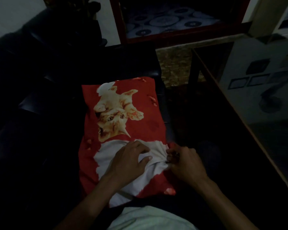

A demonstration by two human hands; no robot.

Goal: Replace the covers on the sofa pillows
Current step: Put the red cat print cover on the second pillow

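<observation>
Where the pillow is: while the room is dim, the pillow [123, 130] lies on the dark sofa seat [83, 67], long way pointing off from the person, its near end by the person's lap.
Cover: the red cover [145, 103] has an orange kitten picture [115, 112] and a big white patch at the near end. It looks pulled over the pillow already.
Near right edge of the pillow: the cloth is bunched up into tight folds here, like a little fan.
Left hand: the left hand [130, 158] lies on the white patch, fingers bent a little and spread, pressing the cloth down just beside the bunched part. It is not wrapped round anything.
Right hand: the right hand [183, 161] is curled at the right edge of the pillow and pinches the bunched cover between its fingertips. Something small and dark sits at the fingertips; too dim to tell what it is.
How close the hands are: very near each other, with only the gathered cloth between them.
Person: a light shirt [150, 218] shows at the bottom, and both bare arms reach out from it.
Right side: a glass-topped table [249, 123] stands beside the sofa, shining with reflections.
Far side: a patterned rug [165, 20] with round shapes lies past a dark red wooden frame [123, 30].
</observation>
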